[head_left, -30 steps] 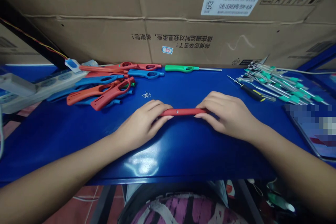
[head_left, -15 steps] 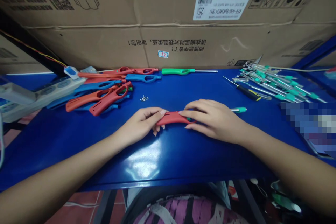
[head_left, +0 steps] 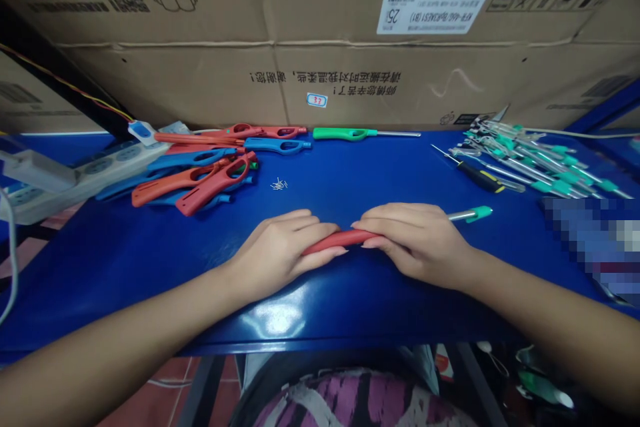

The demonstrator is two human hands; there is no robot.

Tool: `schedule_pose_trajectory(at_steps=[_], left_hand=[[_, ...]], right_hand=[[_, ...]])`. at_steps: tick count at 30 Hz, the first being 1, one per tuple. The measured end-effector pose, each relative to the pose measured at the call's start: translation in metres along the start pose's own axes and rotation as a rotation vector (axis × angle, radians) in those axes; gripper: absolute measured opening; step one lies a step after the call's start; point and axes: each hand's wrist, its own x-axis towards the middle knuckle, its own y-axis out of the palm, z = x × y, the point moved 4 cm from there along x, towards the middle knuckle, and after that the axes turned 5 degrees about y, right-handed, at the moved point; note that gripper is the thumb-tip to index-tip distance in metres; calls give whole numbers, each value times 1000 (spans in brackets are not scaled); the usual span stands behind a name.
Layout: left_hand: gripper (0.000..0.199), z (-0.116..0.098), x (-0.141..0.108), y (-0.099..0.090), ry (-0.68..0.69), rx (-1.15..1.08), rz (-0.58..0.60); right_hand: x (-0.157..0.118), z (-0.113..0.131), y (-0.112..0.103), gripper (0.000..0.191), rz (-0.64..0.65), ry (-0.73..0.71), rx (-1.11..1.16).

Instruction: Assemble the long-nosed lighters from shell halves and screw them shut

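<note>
Left forearm (head_left: 150, 327) angles in from near left, right forearm (head_left: 545, 307) from near right, left hand (head_left: 277, 247) and right hand (head_left: 420, 247) pinching just apart, fingers (head_left: 395, 230) far side, thumbs (head_left: 323, 258) near.

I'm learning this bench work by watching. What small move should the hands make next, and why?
With the left hand gripping the red handle, I'd probably ease the right hand slightly toward the teal-tipped metal rod: it covers the handle's right end, hiding whether the rod joins it properly.
</note>
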Motion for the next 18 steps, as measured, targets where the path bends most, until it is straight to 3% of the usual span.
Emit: schedule_pose_trajectory(at_steps=[8,14,18], left_hand=[[39,9,3,-21,47,400,-16],[36,7,1,-16,-65,278,92],[34,3,-1,-8,-108,262,165]], right_hand=[[2,-22,-9,27,145,106,-79],[-4,-21,-10,23,20,10,-240],[-2,-13,-3,24,74,-44,-238]])
